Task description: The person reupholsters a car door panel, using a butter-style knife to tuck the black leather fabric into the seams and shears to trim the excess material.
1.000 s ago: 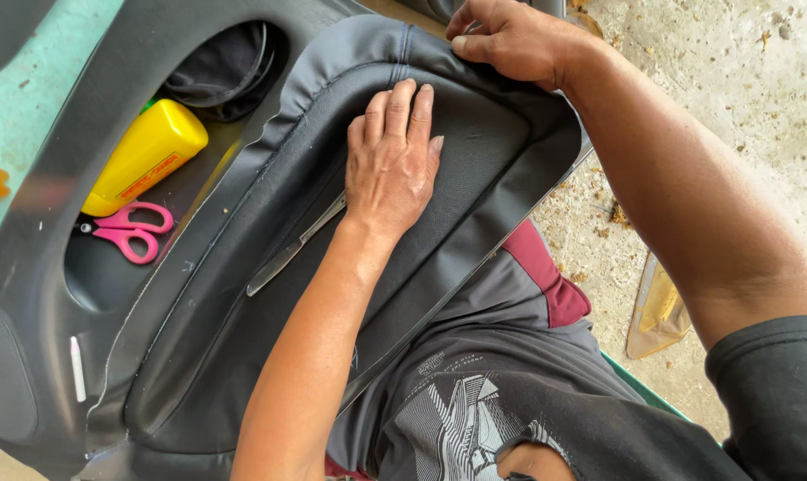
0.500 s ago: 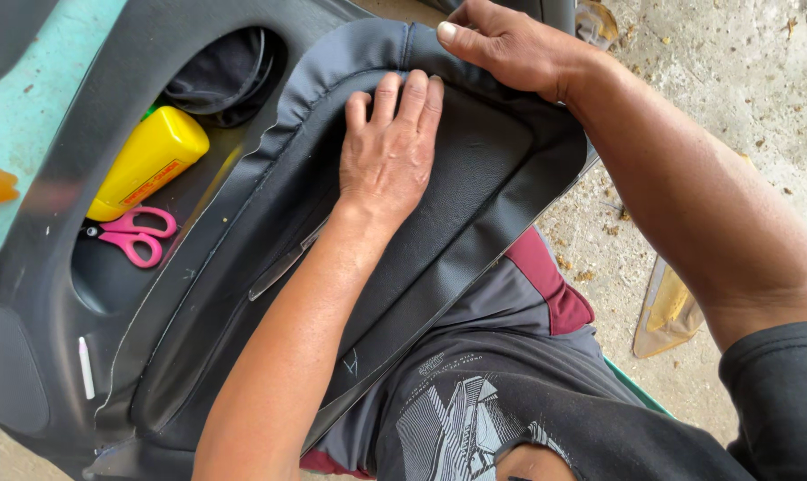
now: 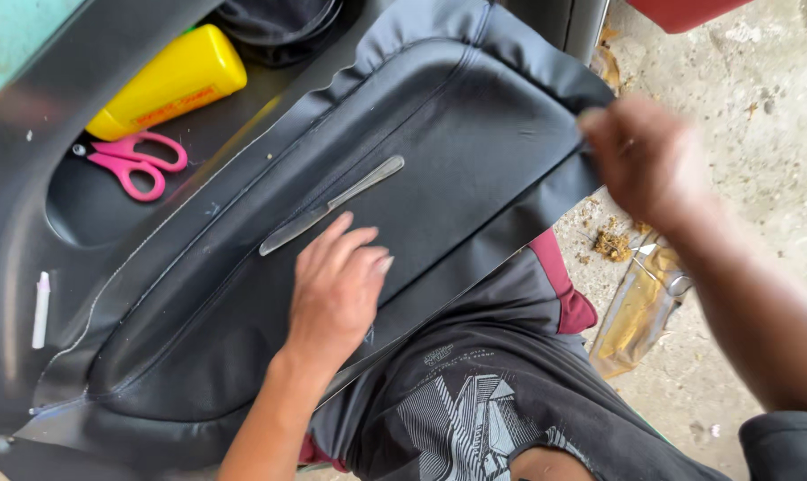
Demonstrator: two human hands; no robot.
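- 2 hands: left hand [image 3: 336, 285] flat, fingers spread, pressing on black vinyl cover [image 3: 439, 151]; right hand [image 3: 644, 156] blurred, at cover's rt edge, grip can't tell.
- 1 metal tool [image 3: 332, 205] on cover, 1 pink scissors [image 3: 131, 162], 1 yellow bottle [image 3: 167, 82], 1 white marker [image 3: 40, 309].
- Concrete floor [image 3: 760, 134], dusty.
- Cover: dark, stitched seams, wrinkled edge, over black door panel [image 3: 29, 205] across the lap.

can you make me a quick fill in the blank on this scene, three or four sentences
1. The left hand lies flat on the black ____ cover.
2. The scissors beside the yellow bottle have ____ handles.
3. The flat metal tool lies on the cover just above the ____ hand.
4. The right hand grips the cover at its ____ edge.

Missing words: leather; pink; left; right
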